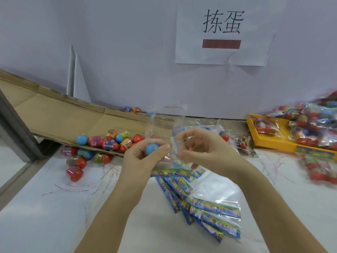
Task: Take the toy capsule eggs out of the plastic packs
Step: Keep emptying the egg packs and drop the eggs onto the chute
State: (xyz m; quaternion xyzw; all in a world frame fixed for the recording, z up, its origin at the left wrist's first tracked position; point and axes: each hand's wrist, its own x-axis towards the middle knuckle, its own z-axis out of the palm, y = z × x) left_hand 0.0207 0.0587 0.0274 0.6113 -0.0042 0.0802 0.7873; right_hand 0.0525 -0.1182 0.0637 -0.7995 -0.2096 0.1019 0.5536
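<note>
My left hand (144,154) grips a blue capsule egg (152,149) through a clear plastic pack (165,121) that stands up above both hands. My right hand (198,148) pinches the same pack's other side, fingers curled round the film. The pack's colourful header strip (171,172) hangs below my hands. Several loose capsule eggs (102,143), red, blue and pink, lie on and beside a flattened cardboard box (54,114) to the left. Full packs of eggs (313,125) are heaped at the right.
A yellow plastic tray (269,141) under the full packs stands at the right. Several empty packs with blue headers (206,207) lie on the white table in front of me. Thin red tear strips (69,189) litter the table. A paper sign (222,31) hangs on the wall.
</note>
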